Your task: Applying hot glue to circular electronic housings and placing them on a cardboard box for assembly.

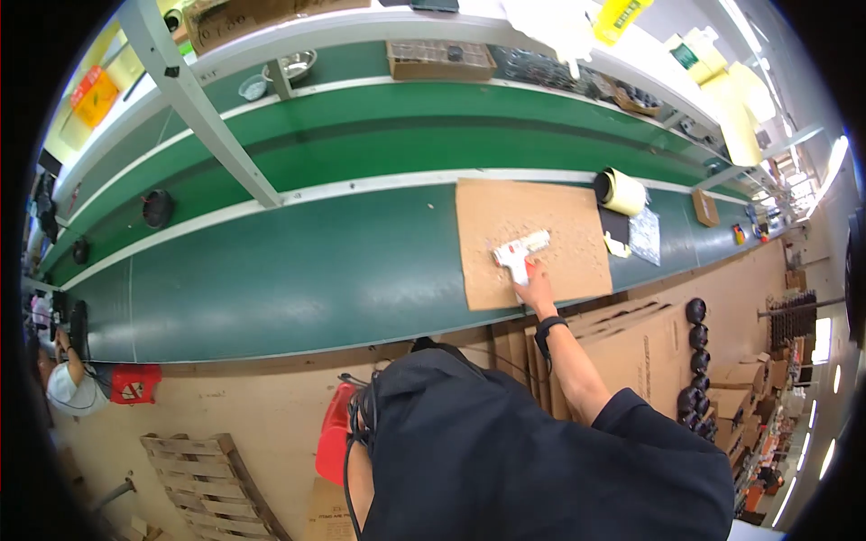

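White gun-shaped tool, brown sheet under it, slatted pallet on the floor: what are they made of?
The tool looks like hard plastic: smooth white with orange parts. The brown sheet is probably cardboard, being flat, dull and tan. The pallet seems rough, unpainted wood, because its slats look bare and brownish.

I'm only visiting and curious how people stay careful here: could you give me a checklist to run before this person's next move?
1. Right hand on the handle of the white gun-shaped tool: ok.
2. Cardboard sheet between the tool and the green bench: ok.
3. Sheet free of debris: not ok; small bits are scattered over it.
4. Pale yellow roll apart from the tool: ok; it lies by the sheet's far right corner.
5. Clear plastic bag apart from the tool: ok; it is beyond the sheet's right edge.
6. Tool switched on or hot: cannot tell.
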The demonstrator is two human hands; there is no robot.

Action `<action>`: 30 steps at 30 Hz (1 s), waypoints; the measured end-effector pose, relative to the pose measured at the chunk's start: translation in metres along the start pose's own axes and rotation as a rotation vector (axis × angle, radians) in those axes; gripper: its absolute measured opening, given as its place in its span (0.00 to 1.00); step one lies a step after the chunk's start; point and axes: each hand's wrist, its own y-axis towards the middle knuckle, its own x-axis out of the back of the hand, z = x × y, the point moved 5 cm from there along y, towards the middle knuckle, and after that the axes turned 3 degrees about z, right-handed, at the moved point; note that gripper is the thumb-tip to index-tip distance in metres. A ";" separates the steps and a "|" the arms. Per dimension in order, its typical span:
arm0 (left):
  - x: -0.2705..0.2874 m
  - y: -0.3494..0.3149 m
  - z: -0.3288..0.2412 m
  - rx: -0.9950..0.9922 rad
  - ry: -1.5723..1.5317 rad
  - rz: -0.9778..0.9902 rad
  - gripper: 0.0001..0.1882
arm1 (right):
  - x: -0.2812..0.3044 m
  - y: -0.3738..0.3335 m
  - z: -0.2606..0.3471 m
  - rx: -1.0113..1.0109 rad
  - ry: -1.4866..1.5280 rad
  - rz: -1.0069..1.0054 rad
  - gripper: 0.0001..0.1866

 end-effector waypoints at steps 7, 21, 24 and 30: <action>0.029 -0.029 -0.025 -0.220 0.036 -0.102 0.10 | -0.030 0.021 0.018 -0.106 -0.043 0.045 0.38; 0.326 0.107 -0.372 -0.252 0.189 -0.291 0.11 | -0.029 -0.049 0.126 -0.478 1.353 0.395 0.11; 0.362 0.175 -0.461 -0.267 0.527 -0.405 0.14 | -0.044 -0.059 0.124 -0.473 1.228 0.290 0.15; 0.371 0.278 -0.579 -0.418 0.629 -0.539 0.32 | -0.038 -0.088 0.152 -0.721 1.320 0.282 0.20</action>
